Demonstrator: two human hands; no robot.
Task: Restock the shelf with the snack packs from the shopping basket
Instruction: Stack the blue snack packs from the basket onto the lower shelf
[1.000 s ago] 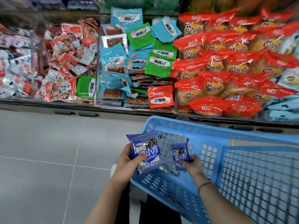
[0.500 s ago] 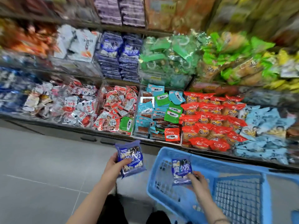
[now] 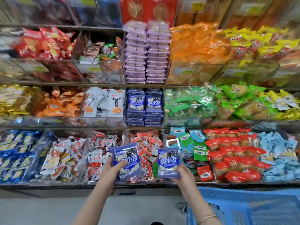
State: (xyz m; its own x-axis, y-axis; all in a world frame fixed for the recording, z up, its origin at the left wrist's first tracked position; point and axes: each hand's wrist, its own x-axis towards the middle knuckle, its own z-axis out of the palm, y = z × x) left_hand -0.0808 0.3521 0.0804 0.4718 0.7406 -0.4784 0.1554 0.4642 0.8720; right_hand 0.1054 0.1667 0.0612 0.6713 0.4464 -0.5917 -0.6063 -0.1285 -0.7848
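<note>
Stocked shelf point(image 3: 146, 86) filling the background, blue basket point(image 3: 259, 208) below the shelf at lower right, matching blue stacks point(image 3: 144, 106) on the shelf's middle tier, left pack point(image 3: 128, 161) gripped by left hand point(image 3: 112, 168) before the shelf's bottom tier, right pack point(image 3: 168, 161) gripped by right hand point(image 3: 183, 174) alongside

The place is a shop, in the snack aisle. Long shelves point(image 3: 178, 86) stand in three rows, one above the other, and are full from edge to edge with snack packs point(image 3: 194, 46), sorted by kind in clear bins point(image 3: 103, 72). Yellow price labels point(image 3: 182, 71) are on the bin fronts. A blue shopping basket point(image 3: 243, 207) stands on the grey floor point(image 3: 48, 208).
</note>
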